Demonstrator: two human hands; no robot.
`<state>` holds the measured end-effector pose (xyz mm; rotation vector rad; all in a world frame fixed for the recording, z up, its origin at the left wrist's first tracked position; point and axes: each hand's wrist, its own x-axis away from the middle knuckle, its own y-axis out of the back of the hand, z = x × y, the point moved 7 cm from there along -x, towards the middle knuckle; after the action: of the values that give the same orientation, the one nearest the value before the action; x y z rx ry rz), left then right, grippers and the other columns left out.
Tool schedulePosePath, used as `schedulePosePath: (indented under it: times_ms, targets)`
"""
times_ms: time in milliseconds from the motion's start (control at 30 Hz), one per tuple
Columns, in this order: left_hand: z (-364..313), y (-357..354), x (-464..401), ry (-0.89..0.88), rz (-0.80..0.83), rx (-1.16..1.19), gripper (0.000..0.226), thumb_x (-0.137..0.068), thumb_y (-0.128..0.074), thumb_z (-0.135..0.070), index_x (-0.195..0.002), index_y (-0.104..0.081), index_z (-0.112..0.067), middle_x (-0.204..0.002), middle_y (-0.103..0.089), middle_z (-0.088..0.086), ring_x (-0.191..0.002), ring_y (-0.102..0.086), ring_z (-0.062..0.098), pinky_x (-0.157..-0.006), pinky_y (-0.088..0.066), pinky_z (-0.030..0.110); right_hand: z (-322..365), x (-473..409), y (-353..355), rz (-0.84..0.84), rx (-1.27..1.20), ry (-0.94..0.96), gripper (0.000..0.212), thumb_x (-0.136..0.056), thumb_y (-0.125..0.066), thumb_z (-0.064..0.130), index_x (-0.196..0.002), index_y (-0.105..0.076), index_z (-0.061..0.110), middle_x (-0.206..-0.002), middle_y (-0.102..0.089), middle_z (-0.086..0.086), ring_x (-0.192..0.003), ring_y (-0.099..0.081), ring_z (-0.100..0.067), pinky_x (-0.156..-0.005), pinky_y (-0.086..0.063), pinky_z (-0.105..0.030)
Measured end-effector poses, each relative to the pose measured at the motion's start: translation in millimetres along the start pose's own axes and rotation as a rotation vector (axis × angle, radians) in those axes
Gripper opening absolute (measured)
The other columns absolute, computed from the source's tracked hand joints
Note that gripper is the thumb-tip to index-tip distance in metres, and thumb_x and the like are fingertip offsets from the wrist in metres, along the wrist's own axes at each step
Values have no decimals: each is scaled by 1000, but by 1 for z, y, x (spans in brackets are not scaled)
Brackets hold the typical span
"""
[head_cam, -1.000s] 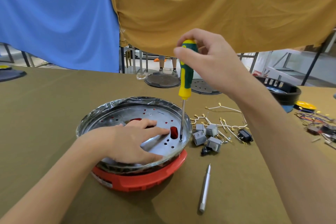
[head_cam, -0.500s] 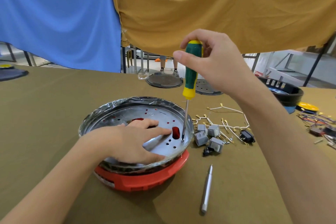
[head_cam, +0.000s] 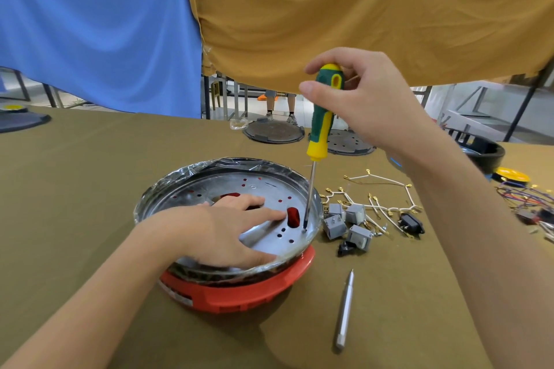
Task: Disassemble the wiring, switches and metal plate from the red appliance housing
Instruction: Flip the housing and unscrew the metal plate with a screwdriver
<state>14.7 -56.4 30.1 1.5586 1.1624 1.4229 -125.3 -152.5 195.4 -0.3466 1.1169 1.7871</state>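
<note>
Since a second ago the right hand [head_cam: 362, 99] gripping the screwdriver [head_cam: 322, 117] has turned slightly, tip on a screw at the metal plate's [head_cam: 269, 186] right edge inside the red housing [head_cam: 239, 296] on the table [head_cam: 90, 189]; left hand [head_cam: 215, 231] presses flat; a tilted tip could slip off.
</note>
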Motion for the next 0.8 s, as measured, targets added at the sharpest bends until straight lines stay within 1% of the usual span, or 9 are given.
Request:
schedulePosePath:
  times_ms: [100, 200, 333, 433, 500, 567, 633, 700, 800]
  targets:
    - [1, 0, 1, -10, -9, -1, 70, -89, -45, -70, -145, -3, -66, -161, 4, -25, -151, -4, 11, -122, -14, 51, -4, -2, 5, 3, -66, -75, 25, -85, -58, 24, -106, -70, 29, -102, -69, 2, -75, -62, 1, -68, -46, -19]
    - [1, 0, 1, -20, -18, 0, 70, -89, -45, -70, -144, -3, -66, -161, 3, -25, -151, -4, 10, -122, -16, 50, -4, -1, 2, 16, -76, -96, 22, -84, -56, 29, -101, -69, 26, -90, -70, 8, -83, -65, -9, -78, -56, -32]
    - [1, -1, -1, -10, -6, -5, 70, -89, -46, -70, -144, -2, -66, -161, 4, -25, -151, -4, 11, -122, -14, 52, 0, 1, -1, 6, -21, 1, 20, -89, -66, 46, -95, -69, 26, -77, -52, 8, -67, -47, -6, -65, -43, -26]
    - [2, -1, -1, -7, -7, 1, 70, -88, -46, -70, -144, -3, -67, -160, 4, -27, -151, -5, 10, -122, -14, 53, 1, 0, 3, 3, -30, -4, 14, -90, -69, 32, -104, -71, 28, -81, -59, 3, -70, -54, -5, -72, -52, -28]
    - [2, -1, 0, -8, -10, -2, 70, -89, -45, -71, -144, -3, -67, -161, 4, -26, -151, -5, 10, -122, -14, 53, -1, 0, 5, 22, -101, -58, 23, -87, -65, 20, -109, -70, 26, -90, -69, -6, -79, -64, -9, -75, -57, -30]
    - [1, -1, 0, -10, -9, 1, 70, -88, -45, -71, -144, -3, -67, -161, 4, -27, -151, -5, 10, -122, -15, 52, -5, 0, 6, 25, -212, -137, 32, -75, -56, 21, -104, -68, 23, -97, -73, -9, -91, -71, -18, -68, -53, -28]
    - [1, 0, 0, -11, -13, -4, 70, -89, -45, -71, -145, -2, -66, -161, 4, -25, -151, -5, 11, -122, -15, 52, -5, 0, 2, 55, -200, -150, 30, -75, -53, 24, -101, -68, 23, -98, -73, -4, -94, -69, -18, -72, -54, -30]
    - [1, 0, 0, -8, -12, -14, 71, -89, -45, -70, -145, -2, -64, -162, 4, -24, -152, -3, 11, -122, -15, 52, -1, 2, -3, 80, -143, -88, 17, -88, -61, 29, -101, -69, 23, -86, -66, 5, -81, -62, -10, -78, -54, -33]
    - [0, 0, 1, 2, 2, -7, 71, -89, -46, -69, -145, -3, -65, -162, 5, -24, -152, -3, 13, -122, -14, 53, 1, 2, 0, 44, -70, -9, 18, -91, -67, 39, -104, -70, 27, -75, -53, 10, -67, -48, -4, -65, -46, -23]
